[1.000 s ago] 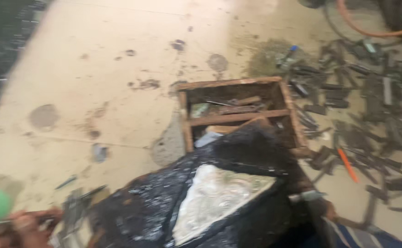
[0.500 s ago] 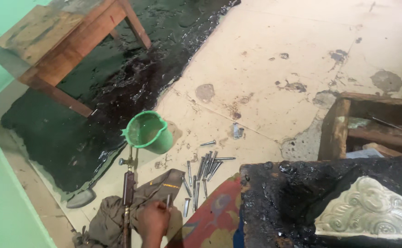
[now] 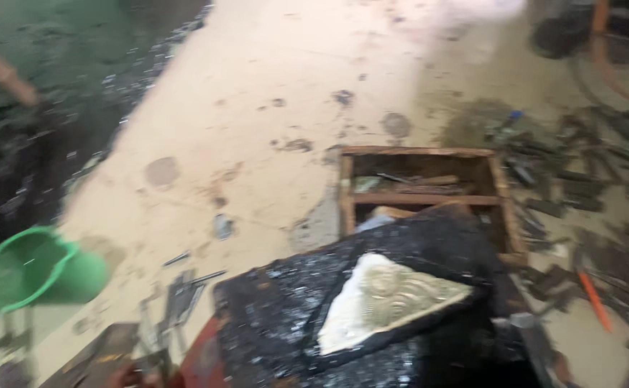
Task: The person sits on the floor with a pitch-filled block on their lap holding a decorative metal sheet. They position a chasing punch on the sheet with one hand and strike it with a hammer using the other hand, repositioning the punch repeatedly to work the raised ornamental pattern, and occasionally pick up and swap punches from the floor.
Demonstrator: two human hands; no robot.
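Neither of my hands shows in the head view. Closest to me sits a black, glossy pitch-covered block point(image 3: 286, 323). A pale embossed metal piece point(image 3: 390, 298), roughly triangular, is set into its top. A bit of red cloth point(image 3: 199, 359) shows at the block's lower left edge. Just beyond the block an open wooden box point(image 3: 350, 194) with a cross bar stands on the floor, with a few tools inside.
A green plastic bucket point(image 3: 34, 273) lies at the left. Several thin metal punches point(image 3: 185, 294) lie on the stained concrete floor point(image 3: 257, 86). Many dark tools point(image 3: 588, 201) are scattered at the right, with an orange-handled one point(image 3: 595, 302) and an orange hose point(image 3: 605, 65).
The view has swung right. The wooden bench and the hand holding a tool by the grey rag have left the frame; the bucket has shifted to the left edge and the box is back in the middle.
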